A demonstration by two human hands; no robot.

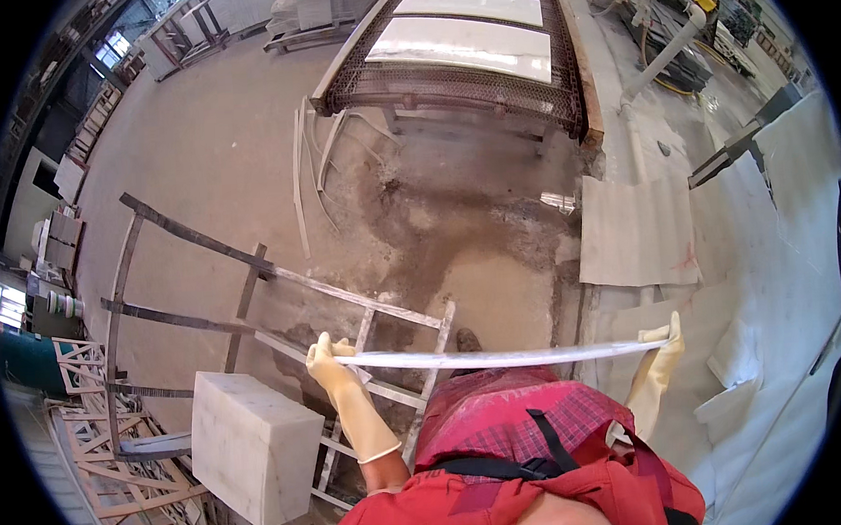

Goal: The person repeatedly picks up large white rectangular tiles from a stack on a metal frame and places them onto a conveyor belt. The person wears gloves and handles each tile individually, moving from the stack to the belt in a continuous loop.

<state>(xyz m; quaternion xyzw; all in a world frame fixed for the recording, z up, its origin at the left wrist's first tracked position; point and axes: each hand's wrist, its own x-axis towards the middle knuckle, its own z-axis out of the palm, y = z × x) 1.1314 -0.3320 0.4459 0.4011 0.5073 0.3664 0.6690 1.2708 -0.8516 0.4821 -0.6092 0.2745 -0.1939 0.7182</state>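
A long, thin white slab (504, 357), seen edge-on, spans in front of my body at waist height. My left hand (331, 358), in a cream rubber glove, grips its left end with the fingers wrapped over the edge. At the opposite end my right hand (666, 336), gloved alike, is closed on the slab's edge with the thumb up. The slab's broad faces are not seen from above. Close to my left forearm stands a stack of white slabs (250, 448), resting against a metal frame (337, 290).
Ahead, a mesh conveyor (450, 83) carries several glossy white slabs (467, 45). Bent strips (300, 179) lie on the floor before it. White sheeting (635, 230) covers surfaces at right. Wooden crate frames (134, 472) are piled at lower left. The floor (437, 201) has wet patches.
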